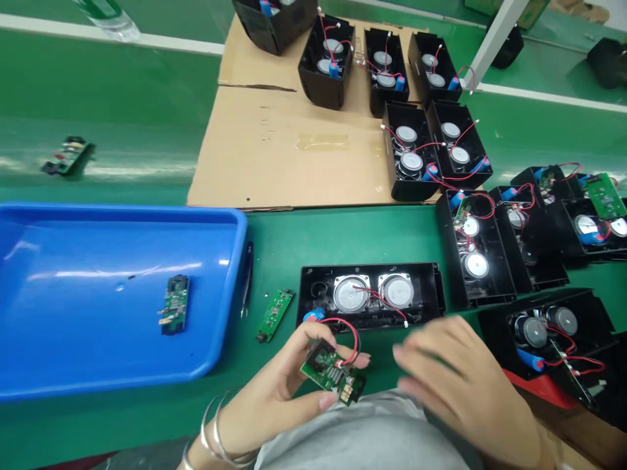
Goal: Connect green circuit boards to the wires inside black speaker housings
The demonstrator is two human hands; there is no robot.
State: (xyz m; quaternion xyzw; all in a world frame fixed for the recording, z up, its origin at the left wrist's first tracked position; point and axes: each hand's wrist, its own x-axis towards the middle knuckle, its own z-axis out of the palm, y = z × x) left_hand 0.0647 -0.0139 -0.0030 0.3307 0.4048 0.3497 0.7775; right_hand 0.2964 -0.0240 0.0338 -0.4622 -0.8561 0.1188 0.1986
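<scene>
My left hand (pixel 279 385) grips a small green circuit board (pixel 332 372) by its edges, close to my body. A red wire (pixel 343 324) loops from the board up into the open black speaker housing (pixel 369 294) lying just beyond it, which shows two round speaker backs and a blue cylinder at its left end. My right hand (pixel 460 378) hovers to the right of the board, blurred, fingers spread and holding nothing, just in front of the housing's right end.
A blue plastic tray (pixel 98 261) at left holds one green board (pixel 175 304). A loose green board (pixel 275 314) and tweezers (pixel 247 277) lie beside the tray. Several open black speaker housings stand on cardboard (pixel 274 143) and along the right. Another board (pixel 66 155) lies far left.
</scene>
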